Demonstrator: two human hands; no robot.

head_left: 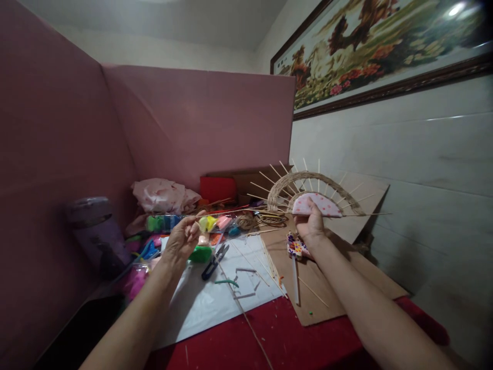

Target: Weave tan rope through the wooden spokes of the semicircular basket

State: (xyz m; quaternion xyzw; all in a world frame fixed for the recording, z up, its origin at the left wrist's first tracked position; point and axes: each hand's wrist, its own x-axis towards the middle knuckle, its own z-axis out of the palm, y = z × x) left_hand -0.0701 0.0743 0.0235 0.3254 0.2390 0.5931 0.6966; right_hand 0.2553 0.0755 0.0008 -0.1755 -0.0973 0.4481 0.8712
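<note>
My right hand (314, 228) grips a half-round fan frame by its pink-dotted white centre piece (304, 204). Thin sticks radiate from that centre, and a woven band of brown twine (285, 183) arches across them. Out to the left, my left hand (183, 237) pinches a strand of twine drawn nearly level from the fan's left side. A long loose length of twine (250, 327) trails over the table toward me. Dark-handled thread snips (214, 262) lie below and right of my left hand.
White paper (192, 313) and brown cardboard (323, 308) cover part of the red tablecloth (227, 349). Coloured clay packets (164, 222), a twine ball (246, 221) and a craft knife (296, 277) lie around. A purple canister (96, 236) stands left; pink panels and a wall enclose the table.
</note>
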